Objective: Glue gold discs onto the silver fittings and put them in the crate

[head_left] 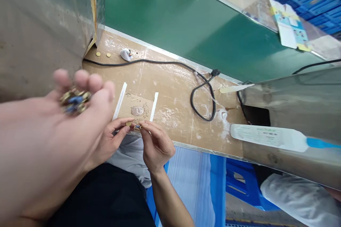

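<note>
My left hand (113,141) pinches a small brass disc (128,123) between thumb and forefinger at the bench's near edge. My right hand (156,146) is closed on a tiny blue and brass part (137,126) and holds it right against the disc. Both hands hover over a cardboard pad (133,104) that carries a clear round piece (137,110) and small specks. A large hand (80,113), very close to the camera and apparently another person's, comes in from the left. Its cupped fingers carry a cluster of brass and blue parts (75,100).
Two white strips (119,101) (153,106) flank the pad. A black cable (202,95) loops across the brown bench. Two brass discs (103,54) and a white scrap (125,54) lie at the back left. A green belt (186,25) runs behind. Metal housings stand left (39,25) and right (298,113).
</note>
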Tool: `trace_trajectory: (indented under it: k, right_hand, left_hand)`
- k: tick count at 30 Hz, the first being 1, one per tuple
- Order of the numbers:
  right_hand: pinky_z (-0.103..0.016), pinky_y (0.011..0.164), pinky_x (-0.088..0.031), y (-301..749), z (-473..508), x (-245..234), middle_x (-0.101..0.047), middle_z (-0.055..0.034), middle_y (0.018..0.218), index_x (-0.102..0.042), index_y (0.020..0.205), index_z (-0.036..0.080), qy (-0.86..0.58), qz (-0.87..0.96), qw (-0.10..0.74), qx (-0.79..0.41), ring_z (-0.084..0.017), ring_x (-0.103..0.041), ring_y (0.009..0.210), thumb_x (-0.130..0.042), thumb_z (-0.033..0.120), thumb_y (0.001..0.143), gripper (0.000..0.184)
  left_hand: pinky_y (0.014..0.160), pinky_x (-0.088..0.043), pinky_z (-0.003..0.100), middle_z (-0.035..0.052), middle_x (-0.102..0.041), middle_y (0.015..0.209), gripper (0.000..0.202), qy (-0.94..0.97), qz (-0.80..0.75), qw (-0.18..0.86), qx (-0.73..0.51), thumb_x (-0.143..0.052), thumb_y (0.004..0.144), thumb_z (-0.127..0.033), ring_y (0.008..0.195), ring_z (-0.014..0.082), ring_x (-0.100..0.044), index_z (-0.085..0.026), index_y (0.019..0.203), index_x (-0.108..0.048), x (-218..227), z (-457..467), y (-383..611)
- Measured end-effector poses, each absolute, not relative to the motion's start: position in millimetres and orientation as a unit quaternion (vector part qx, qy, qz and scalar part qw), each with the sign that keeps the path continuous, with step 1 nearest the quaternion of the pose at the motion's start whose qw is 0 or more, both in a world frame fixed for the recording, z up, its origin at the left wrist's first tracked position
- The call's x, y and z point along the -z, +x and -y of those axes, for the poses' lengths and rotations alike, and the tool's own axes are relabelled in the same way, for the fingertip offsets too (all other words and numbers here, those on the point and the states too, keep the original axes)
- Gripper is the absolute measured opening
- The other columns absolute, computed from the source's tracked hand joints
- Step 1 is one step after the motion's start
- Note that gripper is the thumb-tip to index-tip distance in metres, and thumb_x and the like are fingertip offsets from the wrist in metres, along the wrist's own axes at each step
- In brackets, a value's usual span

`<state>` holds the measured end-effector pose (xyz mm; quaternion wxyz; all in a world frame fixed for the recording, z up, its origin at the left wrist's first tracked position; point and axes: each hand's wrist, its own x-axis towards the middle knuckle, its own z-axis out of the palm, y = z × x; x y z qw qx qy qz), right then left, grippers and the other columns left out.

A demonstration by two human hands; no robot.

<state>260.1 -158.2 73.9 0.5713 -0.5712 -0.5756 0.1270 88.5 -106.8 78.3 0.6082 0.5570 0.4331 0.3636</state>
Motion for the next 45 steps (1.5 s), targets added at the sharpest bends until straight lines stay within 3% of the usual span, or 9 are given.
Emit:
trace_trajectory:
  k: [11, 16, 20, 32, 45]
  right_hand:
    - [-0.039, 0.094, -0.073, 262.0, 175.8, -70.0, -0.088, -0.0037, 0.113, -0.086, 0.123, 0.031, -0.589, 0.493, 0.606, -0.207, -0.023, -0.086, 0.106, -0.079, 0.010, 0.104, 0.030]
    - [-0.035, 0.094, -0.071, 267.8, 184.3, -71.0, -0.088, -0.0022, 0.114, -0.086, 0.123, 0.033, -0.586, 0.479, 0.616, -0.218, -0.021, -0.085, 0.107, -0.079, 0.008, 0.104, 0.032]
    - [-0.035, 0.093, -0.071, 273.1, 188.1, -73.5, -0.088, -0.0033, 0.112, -0.086, 0.121, 0.031, -0.591, 0.473, 0.618, -0.213, -0.020, -0.085, 0.105, -0.079, 0.009, 0.104, 0.028]
    - [-0.034, 0.092, -0.073, 278.0, 187.3, -86.7, -0.088, -0.0036, 0.112, -0.085, 0.123, 0.028, -0.576, 0.501, 0.624, -0.165, -0.020, -0.086, 0.102, -0.080, 0.004, 0.102, 0.033]
    - [-0.036, 0.088, -0.075, 274.0, 181.6, -93.8, -0.089, -0.0038, 0.109, -0.085, 0.120, 0.029, -0.584, 0.509, 0.612, -0.158, -0.021, -0.087, 0.099, -0.079, 0.007, 0.103, 0.028]
  left_hand:
    - [0.095, -0.072, 0.029, 0.0052, -0.091, 0.116, 0.022, 0.528, -0.443, 0.637, -0.345, -0.082, 0.105, -0.033, 0.099, 0.0213, -0.089, -0.025, 0.124, -0.089, -79.0, 115.7, 92.5]
    - [0.095, -0.073, 0.028, 0.0061, -0.091, 0.109, 0.027, 0.488, -0.420, 0.691, -0.328, -0.080, 0.106, -0.037, 0.097, 0.0204, -0.089, -0.022, 0.128, -0.087, -87.5, 120.0, 99.4]
    - [0.100, -0.074, 0.034, 0.0090, -0.091, 0.115, 0.033, 0.463, -0.420, 0.707, -0.331, -0.085, 0.104, -0.040, 0.102, 0.0236, -0.090, -0.019, 0.129, -0.086, -89.3, 125.2, 106.1]
    - [0.089, -0.077, 0.033, 0.0046, -0.092, 0.111, 0.022, 0.616, -0.455, 0.543, -0.346, -0.088, 0.101, -0.033, 0.097, 0.0248, -0.091, -0.025, 0.121, -0.091, -104.8, 123.7, 115.3]
    - [0.092, -0.077, 0.030, 0.0017, -0.092, 0.114, 0.018, 0.647, -0.438, 0.509, -0.361, -0.086, 0.103, -0.026, 0.095, 0.0212, -0.091, -0.024, 0.121, -0.089, -113.9, 122.3, 109.9]
